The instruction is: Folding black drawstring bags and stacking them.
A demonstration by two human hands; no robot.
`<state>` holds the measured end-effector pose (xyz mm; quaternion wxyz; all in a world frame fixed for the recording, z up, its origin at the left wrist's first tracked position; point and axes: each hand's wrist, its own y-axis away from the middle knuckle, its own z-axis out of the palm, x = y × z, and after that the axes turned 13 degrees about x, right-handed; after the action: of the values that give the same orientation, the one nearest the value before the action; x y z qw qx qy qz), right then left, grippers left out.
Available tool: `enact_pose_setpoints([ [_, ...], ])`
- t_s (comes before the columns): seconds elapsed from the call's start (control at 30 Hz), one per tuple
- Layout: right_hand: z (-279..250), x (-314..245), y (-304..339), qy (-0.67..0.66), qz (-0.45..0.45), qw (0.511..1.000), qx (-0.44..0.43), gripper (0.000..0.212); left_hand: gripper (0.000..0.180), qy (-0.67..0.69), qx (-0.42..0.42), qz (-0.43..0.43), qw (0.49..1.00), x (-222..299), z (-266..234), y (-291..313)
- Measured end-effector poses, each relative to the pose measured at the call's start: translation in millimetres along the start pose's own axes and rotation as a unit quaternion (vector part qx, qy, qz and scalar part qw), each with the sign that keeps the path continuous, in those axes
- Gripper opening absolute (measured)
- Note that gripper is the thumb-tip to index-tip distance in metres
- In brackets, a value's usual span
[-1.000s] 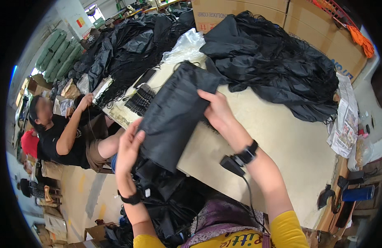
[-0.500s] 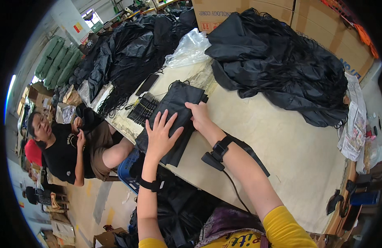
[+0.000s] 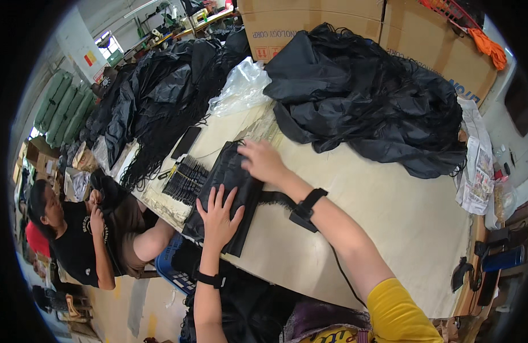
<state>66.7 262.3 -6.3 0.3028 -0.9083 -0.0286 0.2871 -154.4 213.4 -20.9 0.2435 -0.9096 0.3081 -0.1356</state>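
Observation:
A folded stack of black fabric [image 3: 223, 167], perhaps bags with cords, lies slantwise on the pale table [image 3: 355, 228]. My left hand [image 3: 219, 222] lies flat on its near half, fingers spread. At the far right edge of the stack is my right hand [image 3: 264, 163], its fingers bent and blurred, so I cannot see whether they hold fabric. A narrow black strip [image 3: 275, 198] extends from the stack toward my right wrist. Just left of the stack sits a row of small black pieces [image 3: 187, 182], with a black phone [image 3: 186, 142] beyond it.
A large black fabric heap [image 3: 367, 97] covers the far right, before cardboard boxes [image 3: 315, 17]. Another black heap [image 3: 167, 86] and a clear plastic bag [image 3: 241, 86] lie far left. A seated co-worker [image 3: 75, 234] handles black fabric beside a blue crate [image 3: 173, 266].
The view has shifted, so the table sits lower in it. My right hand has moved to the stack's far corner; the stack looks narrower. My left hand stays flat on it.

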Motion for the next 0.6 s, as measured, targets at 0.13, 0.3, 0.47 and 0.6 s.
enact_pose_setpoints([
  [0.13,-87.1,33.0,-59.9,0.167,-0.105,0.906,0.375,0.028,0.053,0.006,-0.001,-0.005,1.000,3.6,-2.4,-0.6],
  [0.3,-156.8,123.9,-89.0,0.151,0.107,0.983,0.007,0.047,0.053,0.012,0.009,0.002,1.000,3.8,2.4,-3.9],
  [0.47,-251.7,120.7,-98.3,0.138,-0.056,0.938,0.312,0.017,0.055,0.000,0.003,0.004,1.000,1.6,1.2,-8.0],
  [0.6,-366.7,36.4,-36.3,0.146,-0.203,0.935,0.252,0.014,0.056,-0.008,0.004,0.006,1.000,3.4,2.8,-8.7],
])
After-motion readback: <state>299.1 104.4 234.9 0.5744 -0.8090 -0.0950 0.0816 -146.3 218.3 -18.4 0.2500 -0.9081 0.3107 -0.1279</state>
